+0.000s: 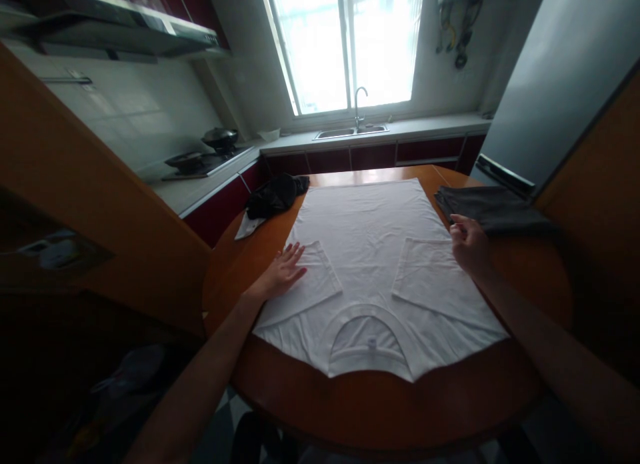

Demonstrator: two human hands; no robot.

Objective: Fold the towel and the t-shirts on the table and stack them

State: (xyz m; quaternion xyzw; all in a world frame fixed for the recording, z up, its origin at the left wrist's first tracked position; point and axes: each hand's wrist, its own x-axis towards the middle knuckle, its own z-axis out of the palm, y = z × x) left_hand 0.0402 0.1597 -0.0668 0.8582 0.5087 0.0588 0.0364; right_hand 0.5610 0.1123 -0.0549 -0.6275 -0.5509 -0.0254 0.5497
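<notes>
A white T-shirt (367, 237) lies face-up and spread out, its neckline towards me and its hem at the far side. Both short sleeves are folded inward over the body. My left hand (283, 272) rests on the left sleeve (313, 277) with its fingers spread. At the outer edge of the right sleeve (430, 271) is my right hand (469, 247), its fingers curled and pressed together. Whatever those fingertips hold, if anything, is hidden.
The round wooden table (400, 411) carries a dark crumpled garment (277, 196) at the back left and folded dark grey cloth (493, 209) at the right. Beyond stand a sink (336, 134), a stove with a pan (220, 137) and a fridge (555, 84).
</notes>
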